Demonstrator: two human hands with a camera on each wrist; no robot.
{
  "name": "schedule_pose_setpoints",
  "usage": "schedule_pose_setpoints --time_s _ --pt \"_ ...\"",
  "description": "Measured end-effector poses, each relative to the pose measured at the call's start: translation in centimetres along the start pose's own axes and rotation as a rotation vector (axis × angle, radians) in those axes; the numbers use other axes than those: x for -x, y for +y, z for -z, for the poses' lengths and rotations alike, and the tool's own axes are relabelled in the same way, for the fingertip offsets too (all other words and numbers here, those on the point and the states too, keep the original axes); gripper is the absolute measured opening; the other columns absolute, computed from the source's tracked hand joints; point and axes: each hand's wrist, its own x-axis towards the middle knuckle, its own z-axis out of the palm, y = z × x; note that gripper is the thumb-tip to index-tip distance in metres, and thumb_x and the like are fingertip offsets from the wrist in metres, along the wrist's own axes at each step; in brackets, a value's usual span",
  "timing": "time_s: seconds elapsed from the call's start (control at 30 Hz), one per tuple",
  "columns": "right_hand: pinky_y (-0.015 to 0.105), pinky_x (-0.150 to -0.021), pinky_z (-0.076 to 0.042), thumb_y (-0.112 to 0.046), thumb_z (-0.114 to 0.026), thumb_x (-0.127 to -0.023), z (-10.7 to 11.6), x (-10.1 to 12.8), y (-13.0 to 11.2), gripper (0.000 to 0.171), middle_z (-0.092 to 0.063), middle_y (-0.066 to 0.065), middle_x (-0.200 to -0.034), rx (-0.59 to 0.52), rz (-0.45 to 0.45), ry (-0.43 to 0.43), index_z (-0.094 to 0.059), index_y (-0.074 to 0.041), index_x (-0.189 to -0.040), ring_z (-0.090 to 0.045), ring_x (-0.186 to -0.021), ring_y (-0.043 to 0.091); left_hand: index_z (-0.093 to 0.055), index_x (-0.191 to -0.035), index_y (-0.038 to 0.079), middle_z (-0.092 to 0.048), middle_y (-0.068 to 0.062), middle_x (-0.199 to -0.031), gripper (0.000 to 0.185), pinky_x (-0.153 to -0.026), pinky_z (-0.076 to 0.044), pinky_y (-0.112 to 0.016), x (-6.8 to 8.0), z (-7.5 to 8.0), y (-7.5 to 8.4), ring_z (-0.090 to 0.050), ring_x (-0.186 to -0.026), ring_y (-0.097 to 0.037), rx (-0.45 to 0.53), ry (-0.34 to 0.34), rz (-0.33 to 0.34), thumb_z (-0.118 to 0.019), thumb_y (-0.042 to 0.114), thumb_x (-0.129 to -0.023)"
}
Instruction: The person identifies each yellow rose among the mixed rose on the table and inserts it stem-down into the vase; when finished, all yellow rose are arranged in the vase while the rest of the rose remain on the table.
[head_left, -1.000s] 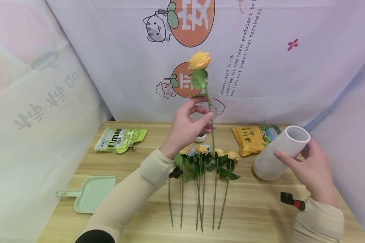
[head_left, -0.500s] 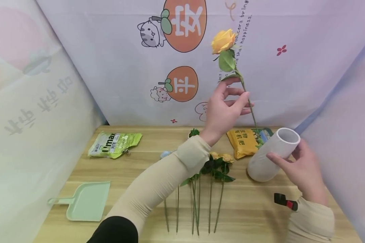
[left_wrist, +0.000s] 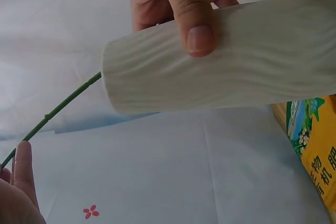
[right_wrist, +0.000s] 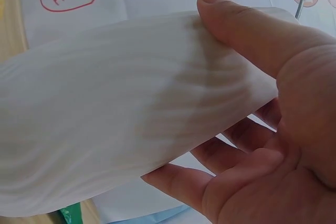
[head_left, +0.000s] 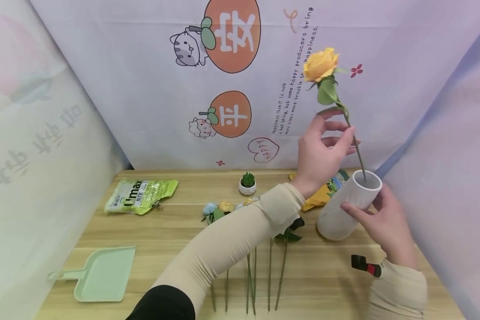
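My left hand point(head_left: 344, 133) pinches the green stem of a yellow rose point(head_left: 321, 65) and holds it up on the right, in front of the backdrop. The stem's lower end enters the mouth of a white ribbed vase point(head_left: 342, 211), which stands tilted on the wooden table point(head_left: 164, 240). My right hand point(head_left: 380, 218) grips the vase near its rim, thumb in front. In the left wrist view the stem point(left_wrist: 68, 100) runs into the vase point(left_wrist: 226, 56). The right wrist view is filled by the vase point(right_wrist: 121, 108) and my right hand point(right_wrist: 273, 129).
Several more roses point(head_left: 270, 271) lie on the table under my left forearm. A green dustpan point(head_left: 100, 275) lies front left, with a green packet point(head_left: 140, 195) behind it. A small potted succulent point(head_left: 247, 183) and a yellow packet point(head_left: 318, 199) sit at the back. A black-and-red clip point(head_left: 366, 265) lies near my right wrist.
My left hand has carried the rose from the middle to the right and brought its stem end into the vase mouth. My right hand has kept hold of the tilted vase.
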Motion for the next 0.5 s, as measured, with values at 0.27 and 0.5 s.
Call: schedule_pose_setpoints --time_s 0.27,0.5 --pt "0.006 -0.085 -0.052 -0.030 -0.090 -0.092 -0.1 0.1 0.2 0.094 -0.051 0.016 -0.156 -0.003 0.016 0.012 -0.035 -0.016 -0.166 -0.049 -0.144 0.046 -0.058 -0.141 0.015 -0.073 -0.002 -0.107 0.037 -0.072 -0.063 -0.018 0.7 -1.1 -1.9 -0.075 -0.076 -0.005 -0.199 -0.031 0.018 -0.070 0.009 -0.106" --pt "0.005 -0.085 -0.050 -0.027 -0.090 -0.092 -0.2 0.2 0.3 0.093 -0.052 0.016 -0.154 -0.011 0.028 0.026 -0.035 -0.015 -0.166 -0.050 -0.142 0.044 -0.064 -0.140 0.019 -0.075 0.004 -0.105 0.037 -0.073 -0.060 -0.013 1.2 -1.0 -4.3 -0.070 -0.075 0.004 -0.300 -0.063 0.044 -0.072 0.013 -0.105"
